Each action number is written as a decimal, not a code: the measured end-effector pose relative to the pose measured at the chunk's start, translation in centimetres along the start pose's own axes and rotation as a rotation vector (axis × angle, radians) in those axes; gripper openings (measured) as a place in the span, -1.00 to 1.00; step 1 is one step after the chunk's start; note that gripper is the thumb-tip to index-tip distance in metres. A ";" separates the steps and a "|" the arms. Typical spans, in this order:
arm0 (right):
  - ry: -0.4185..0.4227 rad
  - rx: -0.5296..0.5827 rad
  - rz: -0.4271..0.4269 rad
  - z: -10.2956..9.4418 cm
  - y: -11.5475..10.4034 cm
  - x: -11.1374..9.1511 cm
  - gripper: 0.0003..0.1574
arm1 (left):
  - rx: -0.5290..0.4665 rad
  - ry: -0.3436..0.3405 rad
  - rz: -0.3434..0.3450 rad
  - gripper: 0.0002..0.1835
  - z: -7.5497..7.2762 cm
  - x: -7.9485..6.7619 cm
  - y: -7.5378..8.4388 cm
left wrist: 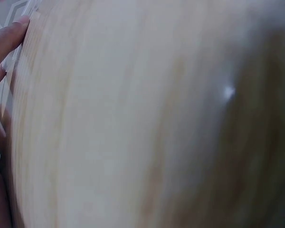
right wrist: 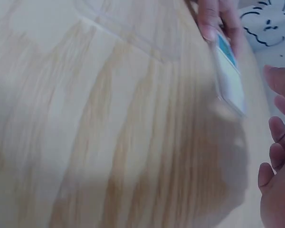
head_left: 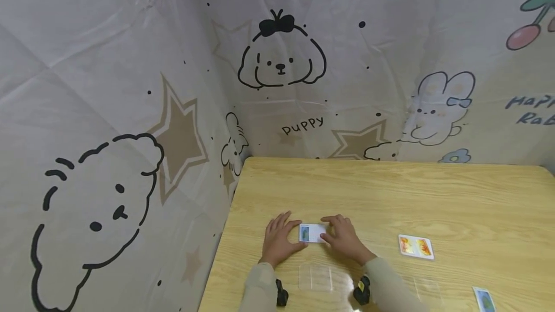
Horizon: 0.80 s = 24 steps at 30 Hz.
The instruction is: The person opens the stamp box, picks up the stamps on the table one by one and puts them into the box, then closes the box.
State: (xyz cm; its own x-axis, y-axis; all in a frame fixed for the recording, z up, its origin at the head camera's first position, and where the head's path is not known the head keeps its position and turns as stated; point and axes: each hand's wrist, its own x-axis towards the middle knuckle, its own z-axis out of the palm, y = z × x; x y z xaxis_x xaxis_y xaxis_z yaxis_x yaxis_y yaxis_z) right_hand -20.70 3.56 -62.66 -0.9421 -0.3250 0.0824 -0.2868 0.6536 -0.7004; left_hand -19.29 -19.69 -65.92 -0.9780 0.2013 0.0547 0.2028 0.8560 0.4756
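My left hand [head_left: 279, 240] pinches a small stack of white cards [head_left: 313, 233] at its left end, thumb on the near edge and a finger on the far edge. A blue-green picture shows at that end of the top card. In the right wrist view the stack [right wrist: 230, 78] has a visible thickness, and the left hand [right wrist: 218, 16] grips its far end. My right hand [head_left: 344, 237] is at the stack's right end in the head view, thumb close to the edge. Its fingers [right wrist: 278, 128] are loosely bent and apart from the stack in the right wrist view.
A clear plastic case [head_left: 315, 277] lies between the forearms on the wooden table [head_left: 347, 187]. Right of the right hand lies a card with orange pictures [head_left: 416, 247]. A clear plastic piece [head_left: 427, 290] and a blue picture card [head_left: 484, 299] lie near the front. Printed cloth [head_left: 368, 61] hangs behind.
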 end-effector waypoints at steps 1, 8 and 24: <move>0.008 0.006 -0.006 -0.4 0.2 -0.3 -0.51 | -0.006 -0.001 0.000 -0.28 0.0 0.0 0.0; 0.057 0.046 -0.093 -3.8 0.7 -3.1 -0.51 | 0.001 0.002 0.009 -0.27 0.3 0.1 -0.2; 0.160 -0.025 -0.036 -12.5 3.3 -10.1 -0.40 | -0.038 -0.022 -0.008 -0.24 0.0 0.0 0.0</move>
State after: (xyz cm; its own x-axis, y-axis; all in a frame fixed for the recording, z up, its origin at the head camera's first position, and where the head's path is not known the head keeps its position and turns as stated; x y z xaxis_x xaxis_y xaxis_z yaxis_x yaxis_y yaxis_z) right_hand -14.28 17.58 -56.92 -0.9462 -0.2369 0.2206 -0.3234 0.6610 -0.6772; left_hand -19.28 -19.64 -65.94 -0.9783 0.2049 0.0320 0.1924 0.8391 0.5088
